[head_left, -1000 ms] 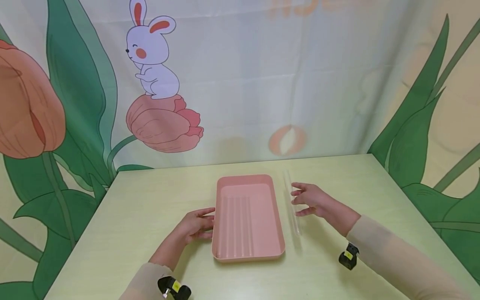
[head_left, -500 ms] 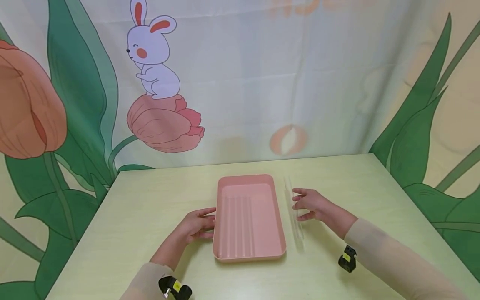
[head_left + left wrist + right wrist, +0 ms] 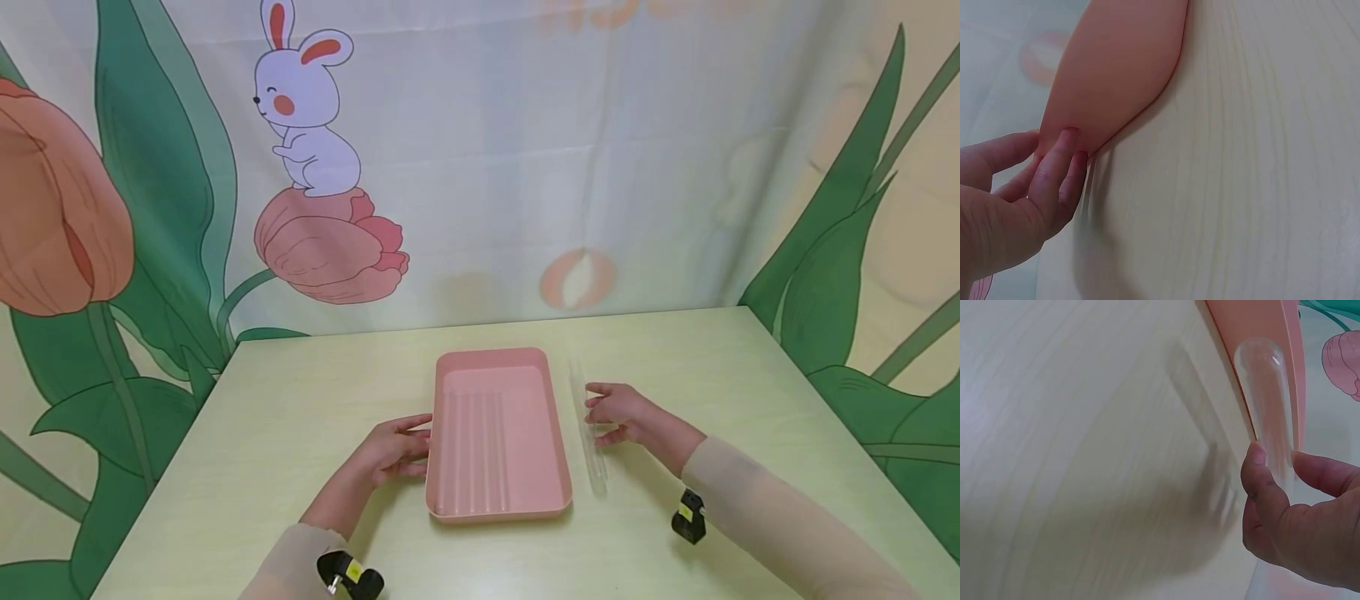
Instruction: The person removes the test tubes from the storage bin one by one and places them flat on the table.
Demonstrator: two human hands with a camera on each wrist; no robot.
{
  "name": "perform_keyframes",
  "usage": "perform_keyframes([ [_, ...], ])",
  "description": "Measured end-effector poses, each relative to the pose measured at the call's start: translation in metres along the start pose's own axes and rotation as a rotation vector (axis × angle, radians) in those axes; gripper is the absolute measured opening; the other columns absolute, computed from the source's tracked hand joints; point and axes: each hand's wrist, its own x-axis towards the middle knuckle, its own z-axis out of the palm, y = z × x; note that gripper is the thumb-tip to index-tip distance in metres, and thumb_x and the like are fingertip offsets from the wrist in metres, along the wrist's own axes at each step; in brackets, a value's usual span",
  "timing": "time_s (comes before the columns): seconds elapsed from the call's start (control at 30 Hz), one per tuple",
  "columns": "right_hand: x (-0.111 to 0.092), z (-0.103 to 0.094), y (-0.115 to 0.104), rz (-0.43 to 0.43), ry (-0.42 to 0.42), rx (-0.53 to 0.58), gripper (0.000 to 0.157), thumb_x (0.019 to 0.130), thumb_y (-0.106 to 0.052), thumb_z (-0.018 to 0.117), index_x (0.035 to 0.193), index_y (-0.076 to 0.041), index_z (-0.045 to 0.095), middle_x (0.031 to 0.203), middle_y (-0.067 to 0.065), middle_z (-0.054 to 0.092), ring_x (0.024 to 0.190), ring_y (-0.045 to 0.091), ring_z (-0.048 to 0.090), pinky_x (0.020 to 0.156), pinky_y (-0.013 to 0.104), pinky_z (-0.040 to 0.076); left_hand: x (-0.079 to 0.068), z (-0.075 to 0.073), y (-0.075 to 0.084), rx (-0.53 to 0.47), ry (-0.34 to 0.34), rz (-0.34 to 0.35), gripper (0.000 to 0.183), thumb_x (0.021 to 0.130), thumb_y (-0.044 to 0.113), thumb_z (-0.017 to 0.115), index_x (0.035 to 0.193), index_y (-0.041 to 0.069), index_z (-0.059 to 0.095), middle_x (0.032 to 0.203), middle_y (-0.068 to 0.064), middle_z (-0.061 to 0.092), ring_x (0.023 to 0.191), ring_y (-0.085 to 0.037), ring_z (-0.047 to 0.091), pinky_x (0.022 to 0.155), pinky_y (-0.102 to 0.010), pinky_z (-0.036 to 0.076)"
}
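Observation:
A shallow pink tray [image 3: 534,450] lies on the table, and several clear tubes [image 3: 476,454] lie side by side lengthwise in its left part. Fingers of my left hand [image 3: 388,454] touch the tray's left side; in the left wrist view they rest fairly straight against its outer wall. Just right of the tray, my right hand [image 3: 628,412] pinches a clear test tube [image 3: 1263,381] between thumb and fingers. That tube is raised off the table, its shadow standing apart from it, and its rounded end points toward me. Its far end is faint in the head view.
The pale wood-grain table [image 3: 300,400] carries all this. Behind it hangs a printed cloth [image 3: 480,167] with a rabbit and tulips. A small black camera [image 3: 688,517] sits at my right wrist and another black camera [image 3: 351,575] at my left.
My right hand has come slightly nearer to me with the test tube along the tray's right side. The left hand and the tray stay in place.

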Motion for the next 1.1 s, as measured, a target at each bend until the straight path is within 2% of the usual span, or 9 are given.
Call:
perform_keyframes([
  [0.3,0.006,-0.001,0.006,0.025,0.011,0.017,0.078,0.091,0.014,0.053,0.161,0.001,0.021,0.149,0.023,0.040,0.093,0.018,0.051,0.066,0.029,0.060,0.000,0.000,0.001,0.012,0.020,-0.012,0.056,0.099,-0.003,0.056,0.153,0.000,0.043,0.150,-0.031,0.050,0.098,-0.017,0.072,0.074,-0.033,0.065],
  [0.57,0.008,0.000,0.011,0.033,0.016,0.016,0.077,0.093,0.014,0.054,0.161,0.001,0.021,0.154,0.024,0.037,0.100,0.019,0.051,0.061,0.025,0.059,0.000,0.001,0.000,0.000,0.013,-0.017,0.058,0.098,-0.005,0.054,0.154,-0.001,0.041,0.151,-0.032,0.048,0.094,-0.013,0.071,0.071,-0.030,0.064],
  [0.87,0.006,0.001,0.011,0.020,0.009,0.003,0.076,0.094,0.012,0.054,0.161,0.002,0.019,0.160,0.028,0.032,0.117,0.026,0.051,0.062,0.024,0.058,-0.001,0.001,0.000,-0.011,0.012,-0.011,0.058,0.098,-0.006,0.054,0.154,-0.001,0.041,0.151,-0.033,0.049,0.095,-0.014,0.071,0.073,-0.031,0.065],
  [0.97,0.007,0.001,0.011,0.018,0.011,0.001,0.076,0.094,0.012,0.054,0.161,0.002,0.019,0.160,0.028,0.032,0.117,0.027,0.050,0.062,0.024,0.058,-0.001,0.002,0.001,-0.008,0.017,-0.011,0.058,0.098,-0.006,0.054,0.154,-0.001,0.042,0.150,-0.032,0.049,0.096,-0.015,0.071,0.074,-0.032,0.065],
  [1.1,0.010,0.002,0.013,0.009,0.027,-0.015,0.076,0.093,0.012,0.056,0.160,0.003,0.022,0.155,0.028,0.036,0.106,0.023,0.052,0.062,0.024,0.057,-0.001,0.001,0.001,-0.003,0.011,-0.003,0.058,0.098,-0.006,0.054,0.154,-0.001,0.041,0.151,-0.033,0.049,0.097,-0.015,0.072,0.074,-0.032,0.065],
])
